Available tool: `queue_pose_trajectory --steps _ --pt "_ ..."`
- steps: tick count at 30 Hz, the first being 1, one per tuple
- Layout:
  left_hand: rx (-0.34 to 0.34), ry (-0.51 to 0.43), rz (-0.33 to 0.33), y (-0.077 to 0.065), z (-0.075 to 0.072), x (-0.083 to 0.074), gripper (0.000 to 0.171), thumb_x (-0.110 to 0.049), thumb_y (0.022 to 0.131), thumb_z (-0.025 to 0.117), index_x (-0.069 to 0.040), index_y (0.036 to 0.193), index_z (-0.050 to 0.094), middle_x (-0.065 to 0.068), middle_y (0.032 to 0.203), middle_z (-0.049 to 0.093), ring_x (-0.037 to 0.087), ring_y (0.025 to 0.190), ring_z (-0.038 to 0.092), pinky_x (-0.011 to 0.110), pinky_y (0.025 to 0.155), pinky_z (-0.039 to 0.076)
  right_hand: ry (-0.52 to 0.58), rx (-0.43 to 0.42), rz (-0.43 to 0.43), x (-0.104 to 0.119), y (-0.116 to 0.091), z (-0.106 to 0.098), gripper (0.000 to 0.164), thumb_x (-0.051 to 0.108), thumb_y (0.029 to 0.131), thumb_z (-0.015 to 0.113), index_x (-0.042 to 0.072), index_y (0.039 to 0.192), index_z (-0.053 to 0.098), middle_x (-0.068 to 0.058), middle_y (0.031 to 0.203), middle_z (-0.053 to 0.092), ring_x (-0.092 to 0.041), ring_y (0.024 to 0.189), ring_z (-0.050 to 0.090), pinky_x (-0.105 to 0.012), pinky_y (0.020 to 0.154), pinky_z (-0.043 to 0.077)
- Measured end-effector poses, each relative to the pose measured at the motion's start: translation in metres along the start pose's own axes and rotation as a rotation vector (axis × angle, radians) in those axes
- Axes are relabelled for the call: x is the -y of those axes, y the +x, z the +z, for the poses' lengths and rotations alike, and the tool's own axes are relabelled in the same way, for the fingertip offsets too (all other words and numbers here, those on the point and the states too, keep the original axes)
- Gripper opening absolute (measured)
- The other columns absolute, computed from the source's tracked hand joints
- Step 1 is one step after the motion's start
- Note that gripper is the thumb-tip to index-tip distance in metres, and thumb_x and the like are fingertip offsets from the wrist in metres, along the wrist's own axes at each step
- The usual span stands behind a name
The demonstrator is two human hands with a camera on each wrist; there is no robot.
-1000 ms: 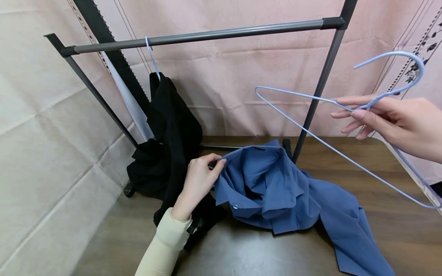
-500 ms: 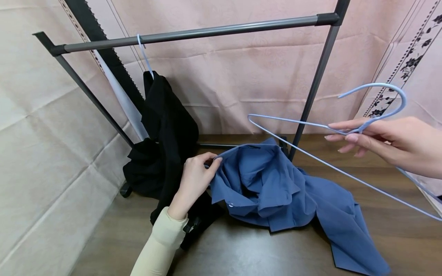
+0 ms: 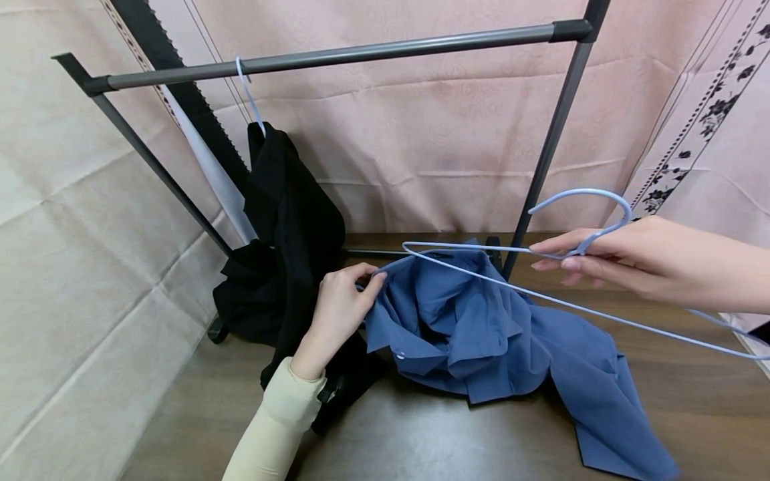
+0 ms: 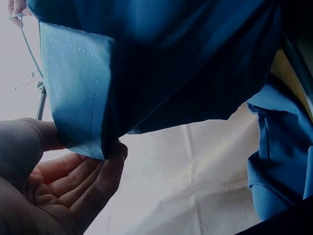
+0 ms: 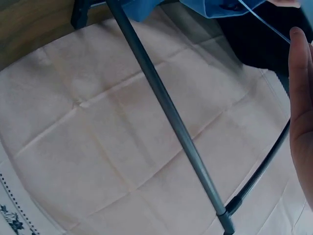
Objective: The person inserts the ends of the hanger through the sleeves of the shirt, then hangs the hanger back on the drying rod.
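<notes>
A blue shirt (image 3: 481, 327) lies bunched on the wooden table, its collar upward and one sleeve spread to the lower right. My left hand (image 3: 343, 304) pinches the shirt's collar edge between thumb and fingers; the left wrist view shows the stitched collar corner (image 4: 78, 88) in that grip. In my right hand (image 3: 637, 260) a light blue wire hanger (image 3: 577, 308) is pinched just below its hook. The hanger's left end crosses in front of the shirt's collar in the head view; whether they touch I cannot tell. Only the edge of the right hand (image 5: 303, 98) shows in the right wrist view.
A dark metal clothes rack (image 3: 385, 52) stands behind the shirt. On its left part hangs a black garment (image 3: 295, 200) on another light blue hanger (image 3: 249, 97), trailing onto the table (image 3: 198, 401). Pale cloth (image 3: 421, 147) covers the back and sides.
My right hand has brought the hanger down and to the left, from above the shirt to across its collar. The left hand keeps its pinch on the collar.
</notes>
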State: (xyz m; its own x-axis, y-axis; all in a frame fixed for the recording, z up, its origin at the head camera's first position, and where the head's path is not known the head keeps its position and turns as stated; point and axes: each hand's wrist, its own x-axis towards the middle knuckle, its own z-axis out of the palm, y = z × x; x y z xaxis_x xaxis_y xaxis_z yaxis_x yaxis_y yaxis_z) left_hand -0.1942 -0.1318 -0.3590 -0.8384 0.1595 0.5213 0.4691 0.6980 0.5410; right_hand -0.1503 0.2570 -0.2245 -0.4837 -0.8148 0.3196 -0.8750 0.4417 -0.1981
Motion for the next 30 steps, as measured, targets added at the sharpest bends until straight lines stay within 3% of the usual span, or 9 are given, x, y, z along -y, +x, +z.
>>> queue_pose_trajectory --steps 4,11,16,20,24,30 --pt "0.003 0.001 -0.004 0.000 -0.001 0.000 0.013 -0.016 0.095 0.070 -0.006 0.095 0.078 0.005 0.086 0.075 0.015 0.073 0.068 0.033 0.065 0.054 0.016 0.023 -0.012 0.004 0.007 0.000 0.044 -0.003 0.096 0.064 0.037 0.115 0.064 0.018 0.134 0.063 0.007 0.091 0.066 -0.009 0.069 0.044" --pt "0.001 0.006 0.004 0.000 -0.001 0.002 0.012 -0.015 0.095 0.070 -0.005 0.096 0.077 0.006 0.087 0.074 0.014 0.070 0.066 0.033 0.064 0.054 0.003 -0.011 -0.007 -0.002 0.005 0.010 0.031 0.004 0.097 0.065 0.034 0.097 0.065 0.014 0.124 0.068 0.013 0.061 0.047 -0.010 0.057 0.038" --pt "0.011 0.006 0.002 0.000 -0.001 0.001 0.013 -0.016 0.096 0.070 -0.006 0.097 0.077 0.006 0.088 0.074 0.013 0.067 0.064 0.031 0.062 0.053 -0.001 -0.016 -0.038 -0.007 0.006 0.017 0.022 0.008 0.099 0.064 0.029 0.095 0.065 0.016 0.098 0.072 0.012 0.063 0.048 -0.011 0.056 0.038" --pt "0.014 0.006 0.005 0.000 -0.001 -0.001 0.013 -0.016 0.096 0.070 -0.006 0.097 0.077 0.005 0.087 0.074 0.012 0.068 0.064 0.031 0.063 0.053 0.035 0.031 -0.043 -0.006 0.009 0.019 0.021 0.007 0.100 0.062 0.026 0.104 0.067 0.016 0.100 0.073 0.010 0.071 0.058 -0.011 0.059 0.042" --pt "0.020 0.008 0.009 -0.001 -0.001 -0.003 0.012 -0.016 0.096 0.070 -0.006 0.097 0.077 0.005 0.087 0.074 0.012 0.068 0.063 0.031 0.063 0.053 0.087 0.058 -0.040 -0.004 0.012 0.021 0.028 0.004 0.100 0.061 0.025 0.117 0.068 0.011 0.118 0.072 0.007 0.083 0.066 -0.012 0.063 0.046" --pt "0.031 0.010 0.022 -0.002 -0.001 -0.007 0.013 -0.015 0.096 0.070 -0.005 0.099 0.077 0.007 0.089 0.074 0.013 0.069 0.065 0.031 0.064 0.055 0.121 0.070 -0.046 -0.004 0.019 0.029 0.024 0.006 0.100 0.061 0.019 0.119 0.069 0.021 0.097 0.071 0.007 0.078 0.063 -0.013 0.060 0.045"
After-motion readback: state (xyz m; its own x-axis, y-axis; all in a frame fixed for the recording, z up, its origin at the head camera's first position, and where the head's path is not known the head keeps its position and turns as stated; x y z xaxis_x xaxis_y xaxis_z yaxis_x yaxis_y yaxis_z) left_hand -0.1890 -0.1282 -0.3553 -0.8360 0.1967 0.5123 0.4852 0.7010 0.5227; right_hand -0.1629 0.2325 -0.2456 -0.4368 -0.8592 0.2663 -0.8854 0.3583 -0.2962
